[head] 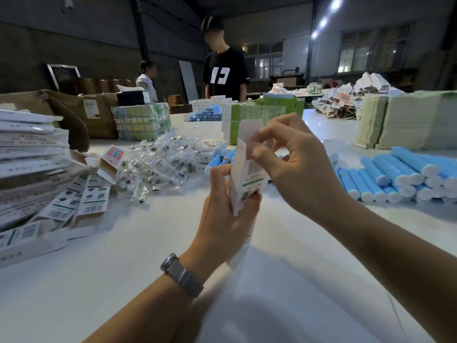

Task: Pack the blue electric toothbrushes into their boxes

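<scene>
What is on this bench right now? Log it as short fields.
left hand: grips the box upright by its lower part
right hand: pinches the box's top flap
box end: open, flap raised
toothbrushes: blue, piled on the table right of the hands
flat boxes: stacked at left
bagged parts: clear packets heaped behind the box

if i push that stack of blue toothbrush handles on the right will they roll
Probably. The blue toothbrush handles look like smooth cylinders lying on their sides on the slick white table, so loose ones likely roll. Being stacked, the top ones may tumble.
</scene>
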{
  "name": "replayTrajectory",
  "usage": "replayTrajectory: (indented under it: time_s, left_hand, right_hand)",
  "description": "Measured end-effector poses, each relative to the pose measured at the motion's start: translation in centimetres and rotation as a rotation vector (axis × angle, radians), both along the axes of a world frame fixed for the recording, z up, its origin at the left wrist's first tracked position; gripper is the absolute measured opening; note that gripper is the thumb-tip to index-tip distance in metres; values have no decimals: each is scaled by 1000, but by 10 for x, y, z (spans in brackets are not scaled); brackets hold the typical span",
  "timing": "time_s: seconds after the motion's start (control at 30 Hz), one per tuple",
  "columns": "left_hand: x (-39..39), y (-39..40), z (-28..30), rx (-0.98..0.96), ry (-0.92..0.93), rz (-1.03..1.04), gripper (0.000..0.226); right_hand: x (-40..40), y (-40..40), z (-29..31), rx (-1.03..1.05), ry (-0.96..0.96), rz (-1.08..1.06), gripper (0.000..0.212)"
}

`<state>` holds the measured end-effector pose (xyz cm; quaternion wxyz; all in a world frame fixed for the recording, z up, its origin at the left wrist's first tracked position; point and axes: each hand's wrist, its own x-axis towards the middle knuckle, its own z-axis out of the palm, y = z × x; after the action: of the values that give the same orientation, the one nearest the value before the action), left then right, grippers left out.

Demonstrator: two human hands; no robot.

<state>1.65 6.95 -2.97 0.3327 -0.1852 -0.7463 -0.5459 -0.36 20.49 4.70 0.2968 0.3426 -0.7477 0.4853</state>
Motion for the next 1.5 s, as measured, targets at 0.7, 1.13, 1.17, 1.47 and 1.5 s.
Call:
replayTrajectory:
  time_s: [0.7, 1.13, 1.17, 1.47, 1.5]
  left_hand:
    - [-24, -85, 16, 565, -58, 728, 57]
    - [-26, -80, 10, 444, -30, 681, 60]
    - [-26, -79, 9, 434, -28, 661, 61]
    - [-22, -53, 6, 274, -35, 414, 46]
    - [-19, -48, 8, 261, -31, 370, 43]
  right_hand:
    - [-116, -193, -83, 843, -202, -12, 41]
    - [-134, -196, -88, 753, -296, -182, 21]
    - [-131, -188, -87, 660, -318, -143, 23]
    - [-78, -84, -27, -25, -387, 125, 18]
    - [-70, -71, -21, -62, -377, 157, 20]
